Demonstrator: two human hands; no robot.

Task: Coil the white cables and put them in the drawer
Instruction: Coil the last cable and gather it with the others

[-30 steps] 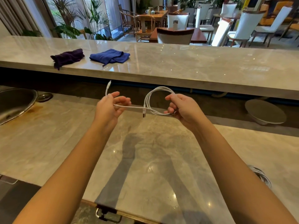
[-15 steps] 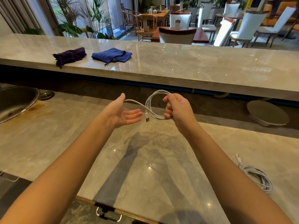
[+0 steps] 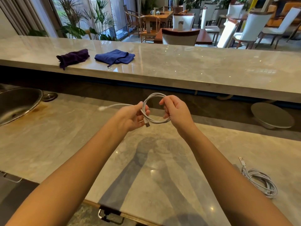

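I hold a white cable (image 3: 154, 97) in a small round coil above the marble counter. My right hand (image 3: 176, 111) grips the coil's right side. My left hand (image 3: 134, 117) pinches its left side, where a USB plug hangs down below the fingers. The cable's other end sticks out to the left, blurred. A second white cable (image 3: 260, 183) lies coiled on the counter at the lower right, its plug pointing away from me. A metal drawer handle (image 3: 110, 217) shows under the counter's near edge; the drawer itself is hidden.
A steel sink (image 3: 17, 103) is set in the counter at the left. On the raised bar top behind lie a purple cloth (image 3: 73, 57) and a blue cloth (image 3: 114, 56). A grey round dish (image 3: 272, 117) sits at the right. Chairs and tables stand beyond.
My left hand, open half a second ago, has closed on the left side of the coil. The loose end has swung out to the left. The coil has one more turn.
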